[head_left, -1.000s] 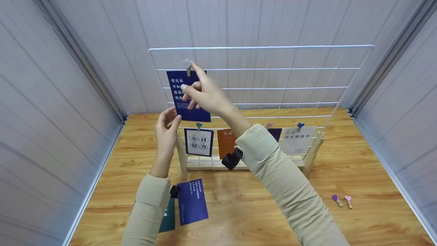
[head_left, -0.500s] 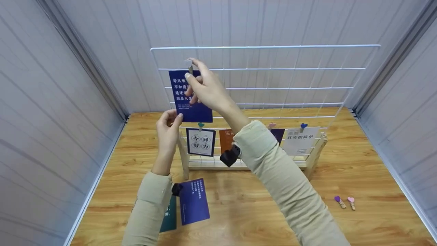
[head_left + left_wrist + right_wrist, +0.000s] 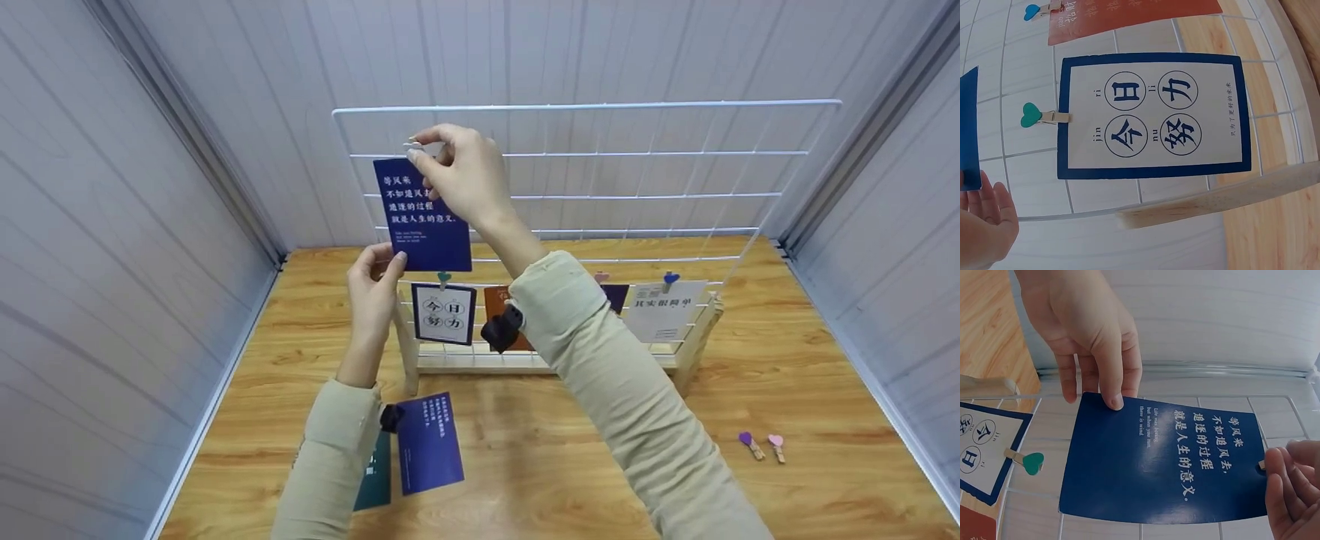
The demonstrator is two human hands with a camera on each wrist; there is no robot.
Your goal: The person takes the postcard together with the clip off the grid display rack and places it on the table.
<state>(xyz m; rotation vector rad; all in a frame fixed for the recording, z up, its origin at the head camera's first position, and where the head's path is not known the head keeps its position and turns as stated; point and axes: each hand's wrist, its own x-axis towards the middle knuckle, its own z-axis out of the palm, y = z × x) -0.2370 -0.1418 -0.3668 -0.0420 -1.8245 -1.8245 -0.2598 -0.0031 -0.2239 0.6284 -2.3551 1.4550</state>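
A dark blue card (image 3: 427, 244) with white writing is held upright against the upper left of a white wire grid (image 3: 585, 106). My left hand (image 3: 371, 289) pinches its lower left corner between thumb and fingers. At the card's top edge, my right hand (image 3: 474, 176) pinches a small pale clothespin (image 3: 412, 145) between thumb and index finger. Only a bit of the clothespin's wooden end (image 3: 1262, 465) shows in the right wrist view, the rest hidden by fingers. Just below hangs a white card with a blue border (image 3: 1154, 152), under a green heart clothespin (image 3: 1031, 116).
Along the grid's lower part hang an orange card (image 3: 496, 300), a dark card (image 3: 618, 297) and a white card (image 3: 660, 322). On the wooden floor lie a blue card (image 3: 431, 450), a teal card (image 3: 375, 484), and purple (image 3: 751, 445) and pink (image 3: 777, 448) heart clothespins.
My right thumb has moved up from over the card's writing to the clothespin, which thumb and index finger now pinch. The left hand keeps its hold on the card's corner.
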